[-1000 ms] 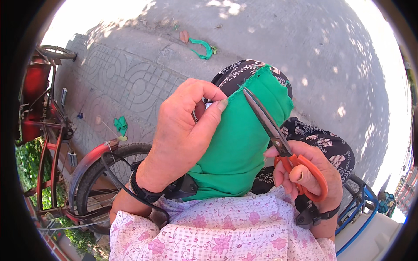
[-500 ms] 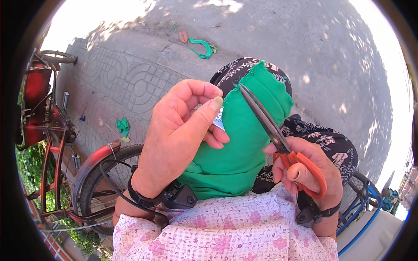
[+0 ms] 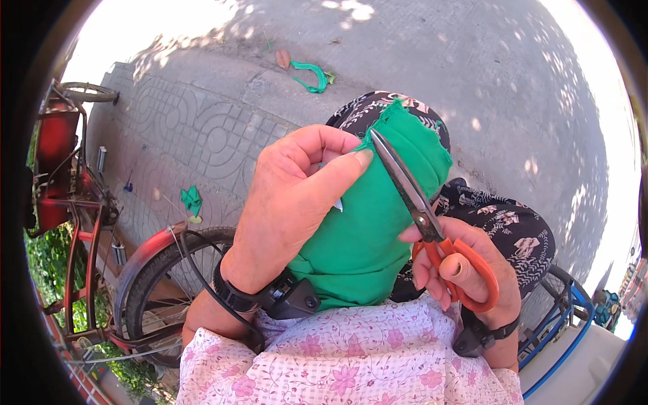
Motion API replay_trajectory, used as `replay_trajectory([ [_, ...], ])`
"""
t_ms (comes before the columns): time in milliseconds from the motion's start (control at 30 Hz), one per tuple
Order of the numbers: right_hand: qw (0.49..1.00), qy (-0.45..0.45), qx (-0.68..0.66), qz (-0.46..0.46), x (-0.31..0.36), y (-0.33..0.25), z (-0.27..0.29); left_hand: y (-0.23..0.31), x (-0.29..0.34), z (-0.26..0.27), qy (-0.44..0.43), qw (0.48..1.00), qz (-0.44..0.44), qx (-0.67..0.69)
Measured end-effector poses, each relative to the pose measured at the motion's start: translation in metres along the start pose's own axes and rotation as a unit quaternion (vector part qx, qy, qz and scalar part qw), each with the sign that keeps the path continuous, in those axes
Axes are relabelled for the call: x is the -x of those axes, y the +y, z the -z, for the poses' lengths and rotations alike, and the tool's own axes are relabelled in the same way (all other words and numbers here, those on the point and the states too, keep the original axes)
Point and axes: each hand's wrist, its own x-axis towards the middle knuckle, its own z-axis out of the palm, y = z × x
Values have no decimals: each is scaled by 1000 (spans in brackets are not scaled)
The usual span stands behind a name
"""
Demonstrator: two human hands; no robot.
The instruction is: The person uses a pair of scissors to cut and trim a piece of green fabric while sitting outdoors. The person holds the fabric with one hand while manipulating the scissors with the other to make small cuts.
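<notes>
A green cloth (image 3: 368, 229) with a frayed upper edge lies draped over my lap and knee. My left hand (image 3: 297, 196) is closed, thumb and forefinger pinching the cloth's frayed left edge. Below that thumb peeks a small white patterned piece (image 3: 339, 204), mostly hidden by my hand. My right hand (image 3: 466, 263) holds scissors (image 3: 422, 212) by their orange handles, thumb through one loop. The dark blades look nearly closed and point up and left over the cloth, their tips right beside my left fingertips.
A red bicycle (image 3: 145, 260) stands close on my left. Green scraps, one curved strip (image 3: 312, 77) and one crumpled bit (image 3: 192, 200), lie on the paved ground (image 3: 216, 135). At the lower right is a blue-framed wheeled thing (image 3: 560, 337) by a pale surface.
My left hand has moved right and slightly up, from beside the cloth onto its edge at the scissor tips. The white piece is now more covered. The scissors have barely shifted.
</notes>
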Motion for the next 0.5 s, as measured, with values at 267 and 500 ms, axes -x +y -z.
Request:
replay_trajectory([
  [267,996,-35,-86,-15,3,8,8,-6,-3,-2,20,995,14,101],
  [500,997,-35,-69,-10,-2,10,10,-8,-5,6,19,997,18,69],
])
